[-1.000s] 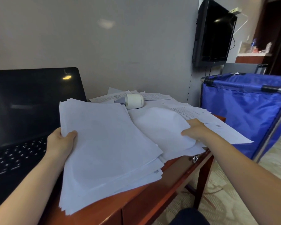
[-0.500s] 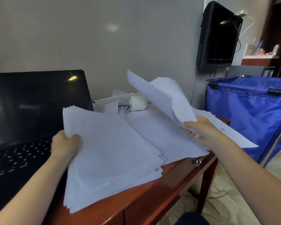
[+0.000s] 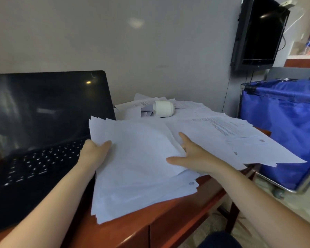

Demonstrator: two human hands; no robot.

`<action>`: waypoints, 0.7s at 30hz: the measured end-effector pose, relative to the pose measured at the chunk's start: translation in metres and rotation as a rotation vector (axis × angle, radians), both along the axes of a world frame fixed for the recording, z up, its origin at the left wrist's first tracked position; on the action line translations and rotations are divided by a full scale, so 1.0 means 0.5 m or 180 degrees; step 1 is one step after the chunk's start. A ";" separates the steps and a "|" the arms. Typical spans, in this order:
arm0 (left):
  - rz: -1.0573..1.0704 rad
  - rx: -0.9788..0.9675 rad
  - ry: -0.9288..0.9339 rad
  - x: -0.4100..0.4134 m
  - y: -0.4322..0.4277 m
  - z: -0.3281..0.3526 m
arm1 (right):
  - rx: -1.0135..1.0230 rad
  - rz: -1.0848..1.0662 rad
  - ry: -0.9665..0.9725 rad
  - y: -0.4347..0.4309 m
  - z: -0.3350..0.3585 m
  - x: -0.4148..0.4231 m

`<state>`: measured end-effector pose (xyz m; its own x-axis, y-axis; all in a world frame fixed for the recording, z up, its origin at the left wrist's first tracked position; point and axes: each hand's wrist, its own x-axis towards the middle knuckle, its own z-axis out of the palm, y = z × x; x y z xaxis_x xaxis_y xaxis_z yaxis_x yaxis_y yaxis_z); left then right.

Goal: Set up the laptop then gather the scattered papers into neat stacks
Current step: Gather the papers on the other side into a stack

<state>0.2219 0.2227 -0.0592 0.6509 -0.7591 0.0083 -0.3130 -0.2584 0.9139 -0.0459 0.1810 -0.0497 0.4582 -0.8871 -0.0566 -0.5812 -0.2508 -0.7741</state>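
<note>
A black laptop [image 3: 34, 133] stands open on the left of the wooden desk [image 3: 150, 224], its screen dark. Beside it lies a thick stack of white papers [image 3: 132, 176], fanned at the edges. My left hand [image 3: 95, 153] grips the stack's left edge, thumb on top. My right hand [image 3: 195, 156] lies on the stack's right side with its fingers spread and straight. More loose printed sheets [image 3: 240, 138] spread to the right and hang over the desk's edge.
A white cylindrical container [image 3: 164, 108] lies on its side among papers at the back. A blue fabric cart [image 3: 284, 122] on wheels stands close to the desk's right end. A dark wall-mounted screen [image 3: 259, 31] hangs above it.
My right hand carried the lifted sheets left and laid them on the stack held by my left hand. Its fingers have since spread flat on top.
</note>
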 end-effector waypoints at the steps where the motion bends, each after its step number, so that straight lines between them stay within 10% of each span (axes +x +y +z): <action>1: -0.0008 0.0083 -0.0197 0.003 0.000 -0.006 | 0.0002 -0.0058 -0.0104 -0.007 -0.002 -0.001; 10: 0.0008 0.0017 -0.0760 -0.003 0.000 -0.013 | -0.0751 0.0295 0.0941 -0.026 -0.026 -0.014; 15: -0.0126 -0.0308 -0.0711 -0.003 -0.001 -0.012 | -0.0600 -0.1111 0.1657 -0.096 -0.003 -0.100; 21: -0.0098 -0.0536 -0.0548 -0.006 0.003 -0.009 | 0.0341 -0.1298 -0.0334 -0.118 0.009 -0.125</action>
<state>0.2187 0.2240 -0.0637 0.6055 -0.7571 0.2453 -0.4734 -0.0949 0.8757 -0.1085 0.1221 -0.0451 0.0797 -0.9883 -0.1301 -0.5329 0.0681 -0.8434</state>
